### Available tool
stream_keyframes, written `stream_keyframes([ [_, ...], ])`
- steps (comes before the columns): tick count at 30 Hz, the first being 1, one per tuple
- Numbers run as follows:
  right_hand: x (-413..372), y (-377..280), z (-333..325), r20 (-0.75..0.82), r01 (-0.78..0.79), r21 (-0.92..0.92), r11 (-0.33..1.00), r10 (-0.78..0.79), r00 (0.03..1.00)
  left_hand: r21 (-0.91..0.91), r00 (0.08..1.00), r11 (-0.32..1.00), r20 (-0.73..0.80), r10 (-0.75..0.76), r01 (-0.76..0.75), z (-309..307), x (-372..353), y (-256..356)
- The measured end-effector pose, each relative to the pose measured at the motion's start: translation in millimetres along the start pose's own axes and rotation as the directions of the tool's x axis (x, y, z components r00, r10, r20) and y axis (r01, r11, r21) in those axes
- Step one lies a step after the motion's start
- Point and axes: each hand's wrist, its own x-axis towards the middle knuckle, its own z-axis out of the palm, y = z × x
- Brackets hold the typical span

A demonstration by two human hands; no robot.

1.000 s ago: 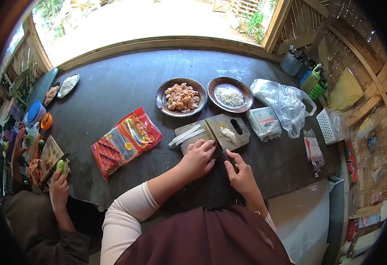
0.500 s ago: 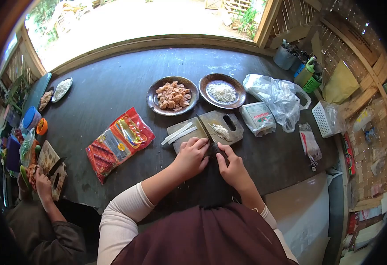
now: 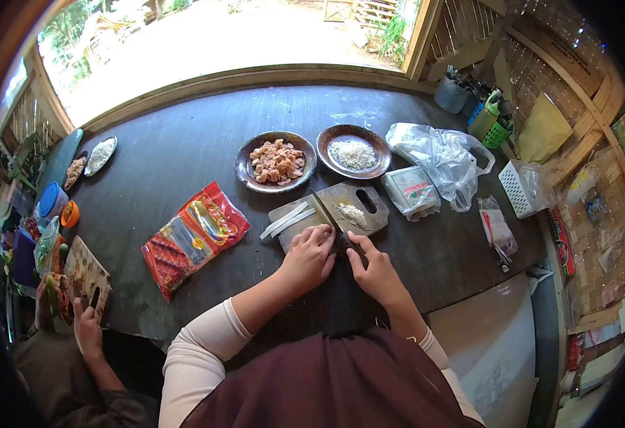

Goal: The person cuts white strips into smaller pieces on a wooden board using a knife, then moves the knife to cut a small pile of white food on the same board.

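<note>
A wooden cutting board [image 3: 341,191] with a handle hole lies in front of me. My right hand [image 3: 375,271] grips the dark handle of a kitchen knife [image 3: 322,208], its blade across the board pointing away from me. My left hand [image 3: 309,251] is closed, fingers curled down at the board's near edge, close to the blade's left side; whatever lies under the fingertips is hidden. Left of the blade are white strips [image 3: 288,218]. To its right sits a small pile of finely cut white pieces [image 3: 352,214].
Beyond the board stand a bowl of brown chunks [image 3: 276,161] and a plate of white shreds [image 3: 354,154]. A red food packet [image 3: 195,240] lies left; plastic bags [image 3: 442,164] and a white basket [image 3: 528,187] are right. A co-worker's hand [image 3: 87,332] is at another board [image 3: 89,274].
My view has shifted slightly. My hands and the knife keep nearly the same place on the board. At far left, the co-worker's hand has moved down and toward the right.
</note>
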Motion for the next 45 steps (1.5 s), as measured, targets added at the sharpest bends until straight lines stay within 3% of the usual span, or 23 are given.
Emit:
stream_keyframes([
  [4, 1, 2, 1, -0.005, 0.063, 0.062, 0.996, -0.063, 0.998, -0.026, 1.000, 1.000, 0.007, -0.003, 0.004, -1, 1, 0],
  [9, -11, -15, -9, 0.031, -0.136, 0.101, 0.985, 0.134, 0.991, -0.030, 1.000, 1.000, -0.003, -0.003, 0.003, 1, 0, -1],
  [16, -19, -7, -7, 0.058, -0.153, 0.081, 0.985, 0.149, 0.987, 0.034, 0.999, 0.999, 0.040, -0.001, 0.000, -2, 0, 1],
  [18, -19, 2, -3, 0.021, -0.067, 0.078, 0.995, 0.065, 0.998, 0.045, 0.999, 0.999, 0.038, 0.007, -0.008, 0, 0, 0],
  [24, -18, 5, -2, 0.015, -0.046, 0.085, 0.995, 0.045, 0.999, 0.050, 0.999, 0.999, 0.046, 0.015, -0.017, 0, -1, -2],
  [37, -12, -10, -9, 0.047, -0.112, 0.086, 0.990, 0.108, 0.993, 0.017, 0.998, 1.000, 0.064, 0.014, -0.015, -5, 1, 0],
  [39, -7, -4, -3, -0.015, 0.036, 0.002, 0.999, -0.036, 0.999, 0.022, 0.997, 1.000, 0.072, 0.014, -0.015, -5, 1, 0],
  [42, -1, 11, 4, -0.064, 0.140, -0.005, 0.990, -0.140, 0.988, 0.028, 0.997, 0.999, 0.074, 0.016, -0.018, -6, 1, 0],
  [45, -6, 7, 1, -0.041, 0.051, 0.043, 0.998, -0.049, 0.998, 0.025, 0.998, 1.000, 0.069, 0.013, -0.015, -6, 2, 2],
])
